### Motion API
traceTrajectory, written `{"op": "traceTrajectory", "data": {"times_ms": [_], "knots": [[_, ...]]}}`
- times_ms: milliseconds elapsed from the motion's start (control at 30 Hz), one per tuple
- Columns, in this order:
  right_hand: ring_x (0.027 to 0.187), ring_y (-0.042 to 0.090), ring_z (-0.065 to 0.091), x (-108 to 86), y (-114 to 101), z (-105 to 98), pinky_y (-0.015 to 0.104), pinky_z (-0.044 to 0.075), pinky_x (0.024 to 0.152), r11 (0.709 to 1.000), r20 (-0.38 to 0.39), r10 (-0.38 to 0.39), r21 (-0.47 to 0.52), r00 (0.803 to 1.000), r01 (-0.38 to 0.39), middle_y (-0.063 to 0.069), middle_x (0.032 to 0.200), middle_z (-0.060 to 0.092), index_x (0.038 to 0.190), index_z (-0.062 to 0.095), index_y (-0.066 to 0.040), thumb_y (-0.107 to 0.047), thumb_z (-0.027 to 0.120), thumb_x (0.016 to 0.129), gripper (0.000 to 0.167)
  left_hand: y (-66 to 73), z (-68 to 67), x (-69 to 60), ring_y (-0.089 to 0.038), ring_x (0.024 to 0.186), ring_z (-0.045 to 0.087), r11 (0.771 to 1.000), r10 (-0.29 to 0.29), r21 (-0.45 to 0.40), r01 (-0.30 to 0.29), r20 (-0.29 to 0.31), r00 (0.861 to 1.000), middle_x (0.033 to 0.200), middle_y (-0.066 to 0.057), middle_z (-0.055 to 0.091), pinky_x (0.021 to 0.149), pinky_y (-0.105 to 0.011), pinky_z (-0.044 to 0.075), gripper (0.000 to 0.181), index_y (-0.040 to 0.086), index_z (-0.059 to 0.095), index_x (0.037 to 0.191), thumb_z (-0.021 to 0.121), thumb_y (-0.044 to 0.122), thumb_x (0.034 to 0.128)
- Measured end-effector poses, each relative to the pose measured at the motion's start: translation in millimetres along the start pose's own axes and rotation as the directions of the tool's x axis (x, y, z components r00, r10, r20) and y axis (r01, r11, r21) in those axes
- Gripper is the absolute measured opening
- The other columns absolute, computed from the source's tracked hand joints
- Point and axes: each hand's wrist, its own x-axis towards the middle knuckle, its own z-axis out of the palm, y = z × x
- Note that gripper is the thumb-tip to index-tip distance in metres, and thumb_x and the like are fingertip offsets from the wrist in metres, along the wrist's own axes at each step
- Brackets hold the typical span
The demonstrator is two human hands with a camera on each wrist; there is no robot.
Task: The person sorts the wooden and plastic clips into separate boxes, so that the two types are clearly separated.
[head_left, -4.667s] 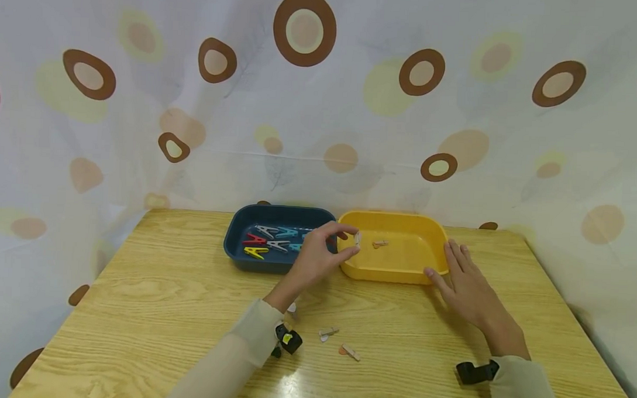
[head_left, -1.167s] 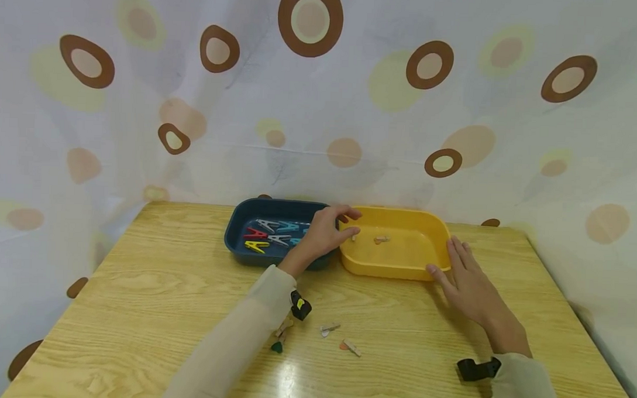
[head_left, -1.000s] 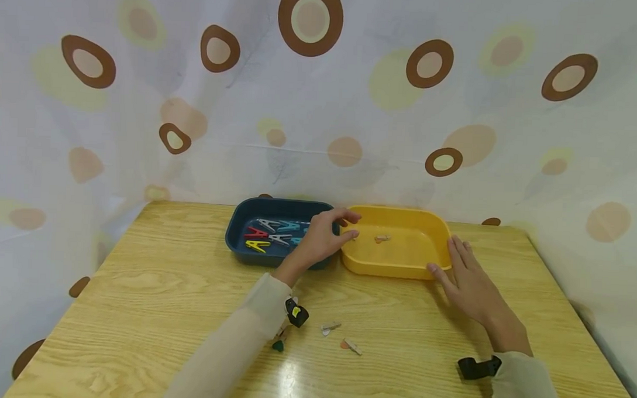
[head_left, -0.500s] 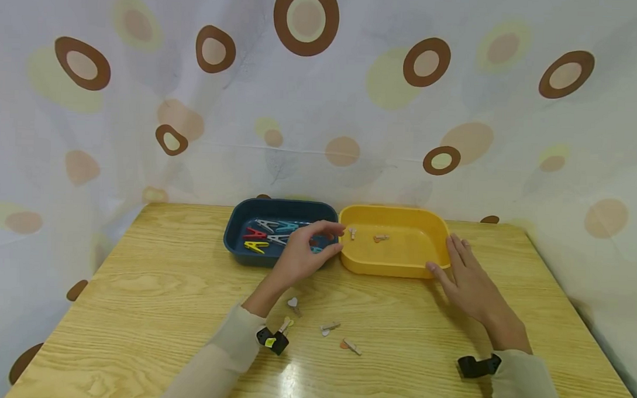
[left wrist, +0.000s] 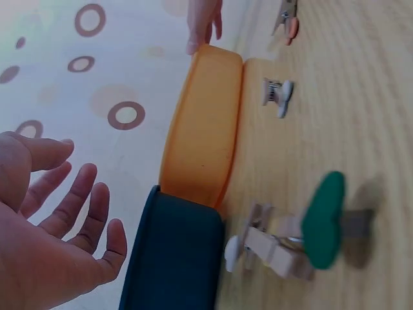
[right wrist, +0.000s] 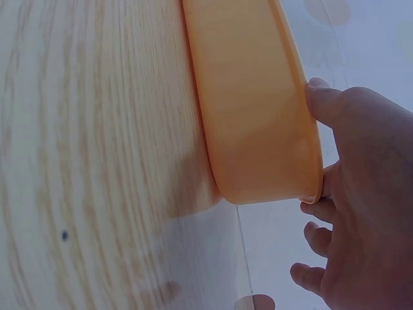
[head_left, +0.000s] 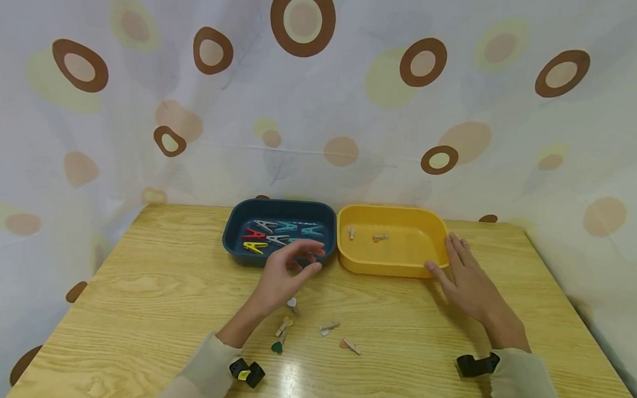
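Note:
My left hand hovers over the table before the blue tray, fingers loosely bent, nothing between thumb and fingertips. My right hand rests at the near right corner of the yellow tray, thumb on its front rim and fingers along its side. Inside the yellow tray lie two small wooden clothespins, one pale and one with an orange piece. Several more lie on the table: a white-heart clothespin, a yellow one, a green-heart one, another white one and an orange one.
Several plastic clothespins, among them a yellow one and a red one, lie in the blue tray. Both trays stand side by side at the table's back edge, before a patterned curtain.
My left hand has let go of a small pale clothespin in the yellow tray and drawn back left and toward me. My right hand has stayed at the tray's corner.

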Motion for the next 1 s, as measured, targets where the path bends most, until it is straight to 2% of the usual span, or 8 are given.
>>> {"op": "traceTrajectory", "data": {"times_ms": [100,267,500,667,800,1000], "knots": [[0.155,0.042,-0.009,1.3,-1.0,-1.2,0.063,0.005,0.121,1.0,0.0,-0.001,-0.004,1.0,0.001,0.024,0.169,-0.005,0.161,0.001,0.005,-0.05,0.042,0.109,0.087,-4.2,-2.0,-6.9,-0.021,0.101,0.064,0.999,-0.027,-0.022,0.027,-0.003,1.0,0.117,-0.01,0.072,0.08,-0.036,0.054,0.03,0.008,0.069,0.126,0.072,0.009,0.0968],[0.155,0.041,-0.009,4.6,-1.3,-0.9,0.064,0.005,0.121,1.0,-0.002,-0.007,-0.006,1.0,0.007,0.024,0.169,-0.006,0.161,0.001,0.005,-0.05,0.042,0.109,0.087,-9.5,-4.4,-20.7,-0.025,0.104,0.062,0.993,-0.103,-0.047,0.104,0.031,0.994,0.118,-0.011,0.072,0.082,-0.034,0.051,0.027,0.006,0.07,0.126,0.07,0.011,0.0984],[0.155,0.04,-0.009,4.6,-2.2,2.5,0.063,0.006,0.121,1.0,0.003,0.008,0.001,1.0,-0.008,0.022,0.169,-0.006,0.162,0.001,0.004,-0.052,0.042,0.108,0.088,-18.7,-11.8,-36.7,-0.023,0.103,0.063,0.982,-0.187,-0.004,0.187,0.052,0.981,0.117,-0.007,0.072,0.081,-0.032,0.052,0.025,0.007,0.07,0.123,0.07,0.009,0.0983],[0.155,0.041,-0.009,3.5,-1.9,3.5,0.063,0.006,0.121,1.0,0.002,0.0,0.0,1.0,0.0,0.024,0.169,-0.005,0.161,0.001,0.005,-0.051,0.042,0.109,0.087,-25.8,-16.2,-41.4,-0.023,0.103,0.063,0.975,-0.221,0.022,0.22,0.078,0.972,0.117,-0.008,0.071,0.082,-0.03,0.052,0.024,0.007,0.071,0.122,0.071,0.012,0.0983],[0.155,0.041,-0.009,2.0,-2.1,2.6,0.064,0.006,0.12,1.0,0.006,0.002,0.005,1.0,-0.002,0.024,0.169,-0.006,0.161,0.0,0.005,-0.051,0.042,0.109,0.087,-28.0,-19.4,-42.2,-0.025,0.102,0.064,0.974,-0.226,0.026,0.224,0.092,0.97,0.117,-0.012,0.071,0.08,-0.028,0.052,0.024,0.004,0.07,0.12,0.071,0.011,0.0976],[0.155,0.042,-0.009,0.3,-1.7,-0.2,0.064,0.005,0.12,1.0,0.008,0.01,0.001,1.0,-0.01,0.024,0.169,-0.006,0.161,0.0,0.005,-0.051,0.041,0.109,0.087,-30.8,-22.8,-41.7,-0.028,0.101,0.065,0.967,-0.253,0.041,0.25,0.141,0.957,0.117,-0.015,0.07,0.083,-0.028,0.053,0.025,0.0,0.07,0.12,0.071,0.005,0.0957]]}}
